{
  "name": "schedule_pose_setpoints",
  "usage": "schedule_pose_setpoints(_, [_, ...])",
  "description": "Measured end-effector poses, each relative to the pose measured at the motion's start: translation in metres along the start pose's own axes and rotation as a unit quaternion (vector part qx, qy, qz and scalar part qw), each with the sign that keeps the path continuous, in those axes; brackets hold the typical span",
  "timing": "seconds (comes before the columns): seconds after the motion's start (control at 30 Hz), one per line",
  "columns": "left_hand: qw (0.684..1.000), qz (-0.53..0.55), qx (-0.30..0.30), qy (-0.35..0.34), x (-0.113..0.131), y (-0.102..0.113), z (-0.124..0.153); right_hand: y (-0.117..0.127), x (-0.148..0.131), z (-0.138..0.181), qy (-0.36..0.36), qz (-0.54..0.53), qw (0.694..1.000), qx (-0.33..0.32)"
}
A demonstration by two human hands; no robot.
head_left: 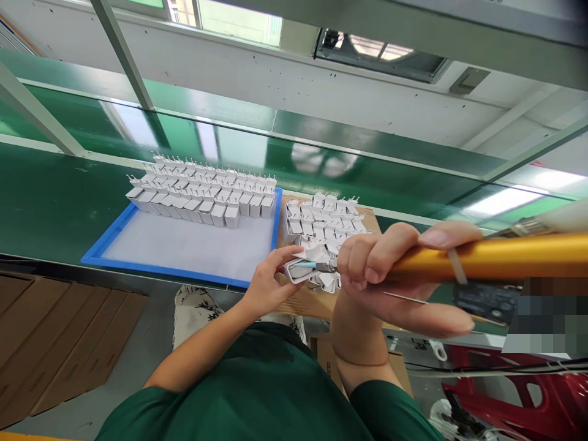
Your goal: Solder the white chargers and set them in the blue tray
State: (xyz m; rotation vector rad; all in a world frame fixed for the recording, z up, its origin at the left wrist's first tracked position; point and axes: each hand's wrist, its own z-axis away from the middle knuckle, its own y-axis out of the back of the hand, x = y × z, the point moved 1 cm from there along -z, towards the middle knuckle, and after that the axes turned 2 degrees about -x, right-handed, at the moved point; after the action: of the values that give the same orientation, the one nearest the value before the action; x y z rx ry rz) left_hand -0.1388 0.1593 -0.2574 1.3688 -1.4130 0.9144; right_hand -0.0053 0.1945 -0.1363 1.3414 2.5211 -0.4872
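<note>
- We pinch the white charger shell [301, 269] in our left hand [266, 285]; our right hand [381, 269], grip closed round the yellow tool [482, 257], sets the tip inside.
- Looks mid-operation to us; the next move calls for a steady shell.

No text, brand, number or sign can be read anywhere in the view. A dark tag [482, 301] just under the yellow tool handle [496, 257] bears small pale print, too blurred to make out. Faint dark marks on the cardboard box [327, 362] below the right hand [390, 269] are equally illegible.
</note>
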Motion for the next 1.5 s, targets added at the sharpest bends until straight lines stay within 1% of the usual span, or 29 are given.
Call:
schedule_pose_setpoints(0.07, [1.0,-0.004,0.002,0.004,-0.001,0.001,0.0,-0.001,-0.001,0.0,0.0,0.014,1.0,0.009])
schedule_pose_setpoints(0.2, [1.0,-0.012,0.008,0.008,-0.007,0.004,0.001,-0.004,-0.002,0.0,0.007,-0.003,1.0,0.008])
schedule_pose_setpoints(0.33, [0.999,-0.013,0.019,0.033,-0.016,0.011,0.005,-0.004,-0.005,-0.002,0.001,0.029,0.999,0.019])
schedule_pose_setpoints(0.4, [0.998,-0.007,0.032,0.046,-0.02,0.016,0.007,0.001,-0.005,-0.002,0.003,0.033,0.999,0.017])
schedule_pose_setpoints(0.5, [0.997,0.002,0.059,0.057,-0.026,0.026,0.012,0.012,-0.003,0.0,0.016,0.017,1.0,-0.012])
schedule_pose_setpoints(0.57, [0.995,0.011,0.075,0.062,-0.028,0.033,0.015,0.023,0.0,0.002,0.026,0.009,0.999,-0.026])
schedule_pose_setpoints(0.67, [0.992,0.016,0.096,0.076,-0.033,0.046,0.02,0.042,0.003,0.005,0.017,0.047,0.999,-0.013])
schedule_pose_setpoints(0.73, [0.99,0.015,0.109,0.089,-0.037,0.055,0.023,0.057,0.006,0.007,-0.017,0.091,0.996,0.008])
schedule_pose_setpoints(0.83, [0.987,0.038,0.117,0.099,-0.044,0.063,0.026,0.085,0.011,0.011,-0.087,0.138,0.986,0.04])
schedule_pose_setpoints(0.93, [0.988,0.063,0.102,0.095,-0.048,0.063,0.026,0.114,0.019,0.012,-0.145,0.161,0.974,0.067])
schedule_pose_setpoints(1.03, [0.99,0.074,0.081,0.091,-0.048,0.059,0.025,0.138,0.027,0.01,-0.185,0.2,0.958,0.086])
schedule_pose_setpoints(1.23, [0.99,0.079,0.054,0.1,-0.045,0.053,0.024,0.168,0.038,0.004,-0.225,0.256,0.935,0.1])
schedule_pose_setpoints(1.33, [0.991,0.08,0.051,0.092,-0.043,0.052,0.025,0.187,0.043,0.007,-0.254,0.287,0.913,0.137])
schedule_pose_setpoints(1.43, [0.994,0.071,0.049,0.073,-0.037,0.052,0.025,0.214,0.042,0.013,-0.281,0.342,0.875,0.195])
schedule_pose_setpoints(1.5, [0.995,0.07,0.045,0.059,-0.033,0.052,0.025,0.228,0.035,0.02,-0.291,0.375,0.852,0.222])
